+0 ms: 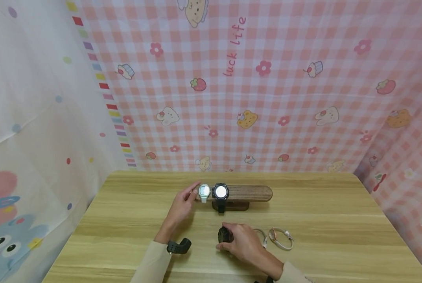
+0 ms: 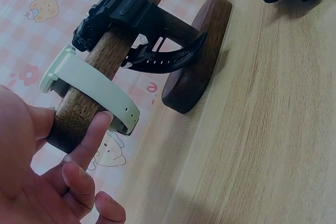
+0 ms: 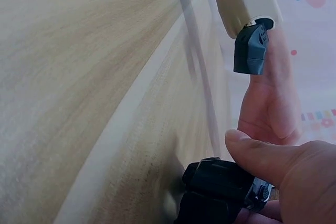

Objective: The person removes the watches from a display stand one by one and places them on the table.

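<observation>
A dark wooden watch stand (image 1: 253, 193) stands on the table, its bar wearing a pale mint watch (image 1: 204, 192) at the left end and a black watch (image 1: 220, 192) beside it. My left hand (image 1: 180, 206) pinches the bar's left end between thumb and forefinger, next to the mint watch; the other fingers are loosely curled in the left wrist view. With thumb and fingers, my right hand (image 1: 245, 241) grips another chunky black watch (image 3: 218, 182) in front of the stand, low over the tabletop. Part of that watch is hidden by the hand.
Right of my right hand lies a small watch with a pale band (image 1: 281, 238). Another light band (image 1: 262, 237) is partly hidden behind that hand. A black wrist device (image 1: 179, 246) is strapped to my left wrist. Patterned cloth (image 1: 246, 86) hangs behind the wooden table (image 1: 320, 220).
</observation>
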{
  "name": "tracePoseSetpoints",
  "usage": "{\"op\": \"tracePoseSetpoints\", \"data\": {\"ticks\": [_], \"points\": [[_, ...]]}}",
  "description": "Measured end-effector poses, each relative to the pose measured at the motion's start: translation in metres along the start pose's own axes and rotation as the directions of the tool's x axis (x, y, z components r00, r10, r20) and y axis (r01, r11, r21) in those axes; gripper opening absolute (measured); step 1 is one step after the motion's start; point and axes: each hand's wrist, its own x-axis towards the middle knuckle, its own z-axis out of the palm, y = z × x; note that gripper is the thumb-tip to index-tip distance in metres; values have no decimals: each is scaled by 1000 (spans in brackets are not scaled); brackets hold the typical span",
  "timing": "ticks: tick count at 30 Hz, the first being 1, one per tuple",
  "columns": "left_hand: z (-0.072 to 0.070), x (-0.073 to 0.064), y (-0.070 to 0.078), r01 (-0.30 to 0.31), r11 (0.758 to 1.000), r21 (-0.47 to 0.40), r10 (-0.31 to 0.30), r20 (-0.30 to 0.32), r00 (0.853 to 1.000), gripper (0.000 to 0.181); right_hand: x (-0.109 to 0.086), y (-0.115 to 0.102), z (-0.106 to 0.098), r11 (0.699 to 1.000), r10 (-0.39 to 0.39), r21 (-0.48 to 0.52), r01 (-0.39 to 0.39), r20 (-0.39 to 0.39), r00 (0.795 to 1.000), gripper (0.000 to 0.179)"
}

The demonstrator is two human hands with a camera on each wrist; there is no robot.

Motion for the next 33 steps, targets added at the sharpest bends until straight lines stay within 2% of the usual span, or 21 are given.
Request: {"op": "tracePoseSetpoints", "data": {"ticks": [18,24,29,33], "points": [[-1,-1,-1,20,1000,9,-20,5,1000,39,0,-1,1,1000,19,-11,-19,7,1000,65],[-1,-1,-1,21,1000,14,-21,8,1000,40,4,2,-4,997,30,76,-30,-9,999,62],[-1,-1,-1,25,1000,9,-25,12,1000,40,9,4,-18,988,93,128,-83,-71,993,54],[-2,-1,-1,28,1000,4,-28,14,1000,40,14,12,-33,979,169,143,-147,-156,973,48]]}}
